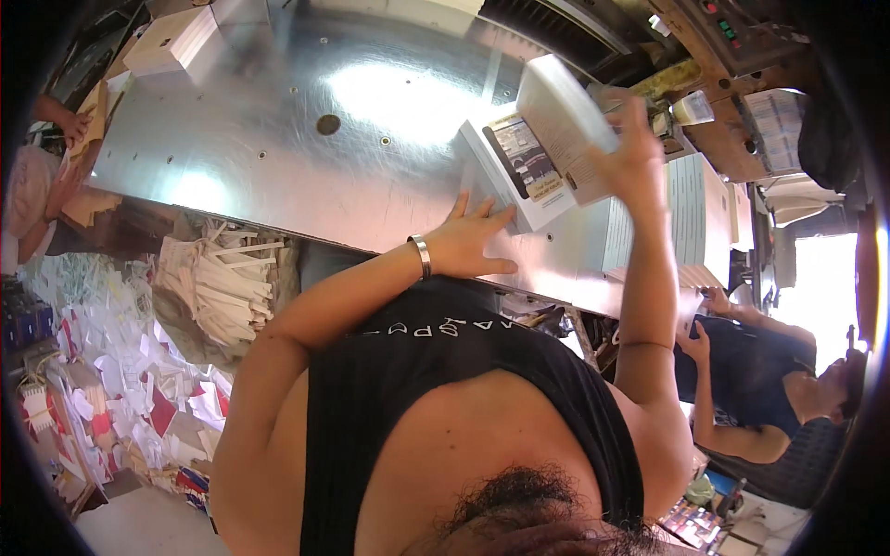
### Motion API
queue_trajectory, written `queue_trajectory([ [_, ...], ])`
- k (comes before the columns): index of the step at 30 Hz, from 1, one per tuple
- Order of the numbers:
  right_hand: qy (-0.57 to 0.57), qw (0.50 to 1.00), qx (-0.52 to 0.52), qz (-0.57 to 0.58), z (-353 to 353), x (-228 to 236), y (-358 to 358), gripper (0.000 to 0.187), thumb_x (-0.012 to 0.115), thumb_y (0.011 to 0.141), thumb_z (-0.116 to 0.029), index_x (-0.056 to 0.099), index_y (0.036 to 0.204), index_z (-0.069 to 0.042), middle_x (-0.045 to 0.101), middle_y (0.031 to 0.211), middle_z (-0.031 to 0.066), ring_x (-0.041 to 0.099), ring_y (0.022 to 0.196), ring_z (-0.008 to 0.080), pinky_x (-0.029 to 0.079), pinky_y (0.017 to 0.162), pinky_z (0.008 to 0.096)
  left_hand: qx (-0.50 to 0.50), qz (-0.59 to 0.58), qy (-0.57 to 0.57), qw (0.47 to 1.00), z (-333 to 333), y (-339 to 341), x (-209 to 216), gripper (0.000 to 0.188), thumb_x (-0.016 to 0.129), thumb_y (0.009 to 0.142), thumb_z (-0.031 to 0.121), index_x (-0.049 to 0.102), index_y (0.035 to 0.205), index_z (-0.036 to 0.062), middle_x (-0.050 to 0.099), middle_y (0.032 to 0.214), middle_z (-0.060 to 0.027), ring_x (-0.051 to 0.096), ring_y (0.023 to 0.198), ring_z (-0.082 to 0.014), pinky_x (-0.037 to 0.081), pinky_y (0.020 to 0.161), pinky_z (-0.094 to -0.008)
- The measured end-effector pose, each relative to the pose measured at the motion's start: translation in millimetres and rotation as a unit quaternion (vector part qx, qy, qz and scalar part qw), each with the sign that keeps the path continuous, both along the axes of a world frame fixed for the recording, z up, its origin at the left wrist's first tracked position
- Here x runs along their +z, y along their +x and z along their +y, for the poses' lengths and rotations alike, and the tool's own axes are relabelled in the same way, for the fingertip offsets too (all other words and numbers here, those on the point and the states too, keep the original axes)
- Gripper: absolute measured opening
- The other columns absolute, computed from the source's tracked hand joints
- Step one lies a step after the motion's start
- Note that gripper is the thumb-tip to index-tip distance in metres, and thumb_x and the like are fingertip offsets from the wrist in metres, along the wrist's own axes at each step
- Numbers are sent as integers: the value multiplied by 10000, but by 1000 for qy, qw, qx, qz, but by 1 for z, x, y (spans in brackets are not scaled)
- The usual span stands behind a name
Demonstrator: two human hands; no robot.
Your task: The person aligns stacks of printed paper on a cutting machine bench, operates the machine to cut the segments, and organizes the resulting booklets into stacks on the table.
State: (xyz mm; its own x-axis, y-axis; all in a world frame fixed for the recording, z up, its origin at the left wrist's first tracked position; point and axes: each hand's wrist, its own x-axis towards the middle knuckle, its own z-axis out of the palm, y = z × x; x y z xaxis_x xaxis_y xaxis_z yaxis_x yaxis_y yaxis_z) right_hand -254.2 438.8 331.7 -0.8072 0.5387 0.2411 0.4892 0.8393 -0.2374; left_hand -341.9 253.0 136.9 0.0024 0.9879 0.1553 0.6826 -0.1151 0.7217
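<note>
A paperback book (pixel 542 196) lies open at a slant on the metal tabletop, a dark printed picture on its inner page. Its raised leaves (pixel 564 116) stand up to the right, smeared by motion. My right hand (pixel 632 153) is at the outer edge of these leaves and grips them; its fingertips are blurred. My left hand (pixel 464 243), with a metal bracelet at the wrist, rests with fingers spread at the table's near edge. Its fingertips are close to the book's lower left corner; whether they touch it I cannot tell.
Stacks of books (pixel 681 218) stand along the table's right end. Another stack (pixel 176 42) is at the far left of the metal table (pixel 278 120). A co-worker's hands (pixel 74 125) hold brown paper on the left; another person (pixel 751 371) works at right. Paper scraps (pixel 139 371) heap up below.
</note>
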Motion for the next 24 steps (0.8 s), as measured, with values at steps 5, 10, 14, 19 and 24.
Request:
queue_trajectory([
  [5,-392,900,26,186,78,-30,29,554,639,788,-36,419,1294,12,671,1073,137,662,915,182,529,785,369,6,-57,19,998,-7,-9,2,770,646,868,473,387,1417,0,450,1400,-271,348,1369,-421,36,1174,-536],
  [10,-319,933,8,168,105,-147,37,433,573,847,-140,573,1251,18,677,1077,81,603,920,153,471,794,282,110,-336,29,935,-55,-39,10,396,650,906,164,529,1250,10,628,1118,-94,629,989,-204,485,915,-321],
  [14,-328,937,-65,97,86,-153,47,375,491,864,-255,693,1007,27,709,837,135,632,757,201,486,724,363,283,-443,55,849,-118,-65,2,265,651,903,134,577,1130,19,613,905,-59,582,756,-109,487,648,-249],
  [19,-225,968,100,37,68,-167,-14,413,533,821,-286,689,1093,-16,701,966,214,683,848,301,526,793,396,474,-334,-87,810,-222,-69,-18,426,380,1015,445,575,1039,67,578,741,-37,558,672,-151,453,620,-294],
  [24,-309,917,252,-29,14,-146,-61,471,565,743,-268,677,1125,-17,687,1066,205,658,964,308,505,860,387,482,-605,-100,626,-220,-53,-7,763,358,916,702,407,1387,103,600,1134,-124,586,972,-244,488,793,-371],
])
